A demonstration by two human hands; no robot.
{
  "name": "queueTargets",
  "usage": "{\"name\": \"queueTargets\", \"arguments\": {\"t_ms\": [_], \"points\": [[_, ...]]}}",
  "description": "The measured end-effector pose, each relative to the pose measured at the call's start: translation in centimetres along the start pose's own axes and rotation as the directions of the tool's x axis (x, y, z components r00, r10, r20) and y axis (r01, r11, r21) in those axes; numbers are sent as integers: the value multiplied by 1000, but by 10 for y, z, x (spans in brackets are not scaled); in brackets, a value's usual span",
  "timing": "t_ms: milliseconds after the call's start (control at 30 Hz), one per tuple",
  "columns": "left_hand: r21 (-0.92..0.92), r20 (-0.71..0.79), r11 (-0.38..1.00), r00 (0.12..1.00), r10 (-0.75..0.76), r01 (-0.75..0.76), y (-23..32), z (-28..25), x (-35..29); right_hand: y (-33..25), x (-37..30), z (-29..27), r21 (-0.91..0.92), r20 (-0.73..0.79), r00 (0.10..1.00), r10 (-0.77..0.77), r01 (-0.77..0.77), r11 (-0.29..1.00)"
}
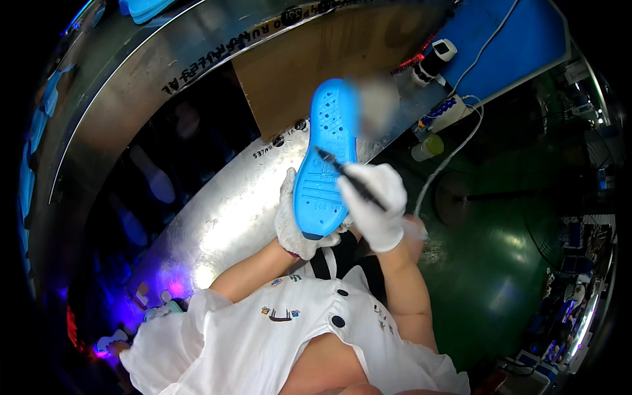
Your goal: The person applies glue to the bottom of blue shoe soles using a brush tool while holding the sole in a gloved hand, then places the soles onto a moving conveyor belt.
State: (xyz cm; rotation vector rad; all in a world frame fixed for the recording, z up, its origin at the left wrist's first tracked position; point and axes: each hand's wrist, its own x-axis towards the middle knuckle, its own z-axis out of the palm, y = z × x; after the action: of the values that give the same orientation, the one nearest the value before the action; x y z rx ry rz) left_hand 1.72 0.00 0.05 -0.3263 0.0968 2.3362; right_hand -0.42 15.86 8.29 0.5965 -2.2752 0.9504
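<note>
A bright blue shoe sole (321,176) is held upright in front of me, its patterned face with holes and ribs toward the view. My left hand (288,227), in a white knitted glove, grips the sole's lower end and left edge from behind. Some of its fingers are hidden by the sole. Also in a white glove, my right hand (380,205) is closed around a slim black pen (334,162). The pen's dark tip lies over the middle of the sole; whether it touches cannot be told.
A shiny metal bench (224,197) curves in front of me, with a brown cardboard sheet (283,79) beyond the sole. Several soles (155,178) lie on a dark surface to the left. At the right are a blue-topped table (503,39), a white cable (438,170) and a yellow-lidded container (430,146).
</note>
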Motion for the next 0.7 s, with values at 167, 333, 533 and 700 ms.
{"name": "queueTargets", "arguments": {"t_ms": [167,333,533,700], "points": [[104,-371,946,871,323,-306,-3,35,7,-34,-13,-8,371,181,982,-57,-15,929],[32,78,976,974,212,-215,8,3,14,-22,-15,-4,96,82,982,-169,161,982],[-43,323,993,939,118,-110,16,-6,11,-30,-15,-10,313,31,966,256,-253,916],[-159,451,986,892,36,41,23,6,14,-55,-36,-5,197,176,980,-93,58,979]]}}
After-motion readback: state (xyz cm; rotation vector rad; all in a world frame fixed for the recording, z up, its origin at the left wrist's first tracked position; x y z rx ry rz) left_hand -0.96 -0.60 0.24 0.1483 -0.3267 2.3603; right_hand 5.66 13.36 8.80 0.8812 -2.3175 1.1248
